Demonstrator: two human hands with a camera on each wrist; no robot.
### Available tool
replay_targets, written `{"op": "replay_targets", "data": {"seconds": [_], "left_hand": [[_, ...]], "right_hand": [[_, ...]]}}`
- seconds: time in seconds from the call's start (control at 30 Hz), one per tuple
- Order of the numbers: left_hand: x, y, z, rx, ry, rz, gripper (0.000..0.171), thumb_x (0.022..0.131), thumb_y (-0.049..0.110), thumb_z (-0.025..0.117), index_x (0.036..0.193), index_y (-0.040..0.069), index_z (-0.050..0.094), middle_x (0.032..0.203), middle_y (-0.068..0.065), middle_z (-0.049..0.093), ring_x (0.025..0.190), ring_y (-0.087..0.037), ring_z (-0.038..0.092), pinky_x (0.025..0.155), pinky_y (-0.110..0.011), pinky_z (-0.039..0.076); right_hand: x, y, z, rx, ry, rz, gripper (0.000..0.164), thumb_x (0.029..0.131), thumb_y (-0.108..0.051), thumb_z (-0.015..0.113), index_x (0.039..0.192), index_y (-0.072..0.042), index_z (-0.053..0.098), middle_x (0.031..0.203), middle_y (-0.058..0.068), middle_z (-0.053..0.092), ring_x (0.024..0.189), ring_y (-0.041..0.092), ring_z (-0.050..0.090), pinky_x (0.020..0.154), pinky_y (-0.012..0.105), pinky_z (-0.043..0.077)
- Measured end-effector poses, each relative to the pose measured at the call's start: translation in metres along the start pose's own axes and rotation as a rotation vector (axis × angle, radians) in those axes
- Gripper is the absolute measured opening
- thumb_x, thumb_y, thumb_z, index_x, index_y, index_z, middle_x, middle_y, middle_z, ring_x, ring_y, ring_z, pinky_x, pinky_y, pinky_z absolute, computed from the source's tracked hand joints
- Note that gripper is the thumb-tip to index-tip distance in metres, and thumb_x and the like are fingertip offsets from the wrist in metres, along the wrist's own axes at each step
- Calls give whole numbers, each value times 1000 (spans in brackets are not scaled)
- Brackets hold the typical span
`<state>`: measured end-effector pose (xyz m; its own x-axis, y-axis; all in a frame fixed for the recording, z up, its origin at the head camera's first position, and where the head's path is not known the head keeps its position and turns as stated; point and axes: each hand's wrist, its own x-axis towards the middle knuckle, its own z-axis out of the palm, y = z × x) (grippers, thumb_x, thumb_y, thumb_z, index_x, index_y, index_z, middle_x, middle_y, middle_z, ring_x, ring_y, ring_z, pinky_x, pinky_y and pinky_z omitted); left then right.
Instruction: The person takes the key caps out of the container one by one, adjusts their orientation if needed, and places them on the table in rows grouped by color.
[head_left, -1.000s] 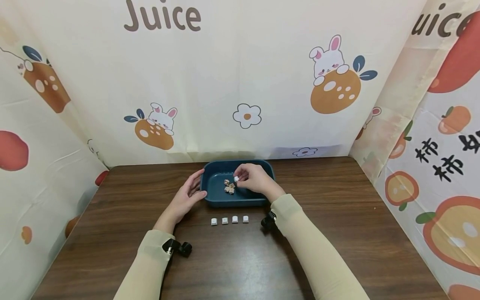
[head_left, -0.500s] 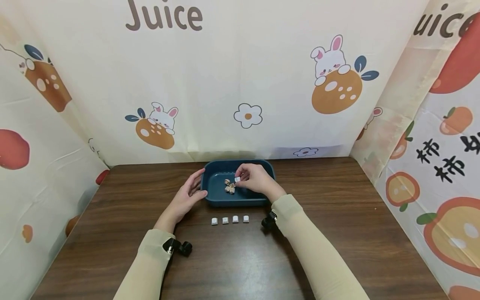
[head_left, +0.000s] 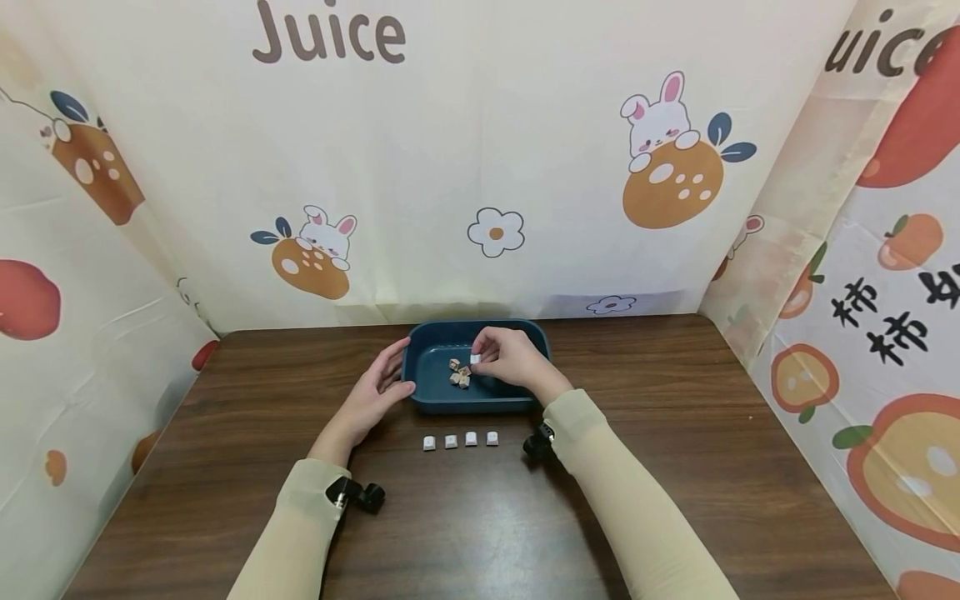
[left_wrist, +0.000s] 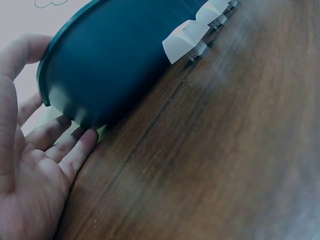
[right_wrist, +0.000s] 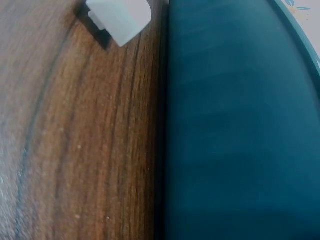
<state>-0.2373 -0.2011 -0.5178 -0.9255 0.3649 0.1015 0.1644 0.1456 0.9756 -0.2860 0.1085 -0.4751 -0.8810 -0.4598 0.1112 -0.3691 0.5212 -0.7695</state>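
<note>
A dark teal tray [head_left: 442, 407] stands at the back of the table. My right hand [head_left: 513, 358] is over it, pinching a white keycap [head_left: 475, 359] between thumb and fingers. Several small light-brown cubes [head_left: 460, 379] lie in a cluster on the tray floor, just left of that keycap. My left hand [head_left: 367, 400] rests against the tray's left end, thumb and fingers spread along its wall; the left wrist view shows its fingers [left_wrist: 82, 147] touching the tray. The right wrist view shows the tray's outer wall [right_wrist: 240, 125] but not the right hand.
Several white keycaps [head_left: 451, 442] stand in a row on the wooden table [head_left: 450, 517] in front of the tray. A keycap [right_wrist: 120, 17] also shows beside the tray in the right wrist view. A printed curtain [head_left: 420, 150] hangs behind the table.
The right hand has shifted very slightly to the right over the tray, and the keycap in its grip has turned a little. The left hand, tray and keycap row stay put.
</note>
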Motion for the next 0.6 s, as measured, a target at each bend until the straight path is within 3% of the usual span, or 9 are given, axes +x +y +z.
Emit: {"op": "replay_targets", "data": {"seconds": [0.6], "left_hand": [[-2,0,0,7,-2,-10,73,111,12,64,174,18,28,177,-19,31,161,-45,32,127,-65,28]], "right_hand": [[-1,-1,0,1,27,-24,16,97,-13,86,109,-14,77,99,-1,75,90,15,72,87,32,64]]}}
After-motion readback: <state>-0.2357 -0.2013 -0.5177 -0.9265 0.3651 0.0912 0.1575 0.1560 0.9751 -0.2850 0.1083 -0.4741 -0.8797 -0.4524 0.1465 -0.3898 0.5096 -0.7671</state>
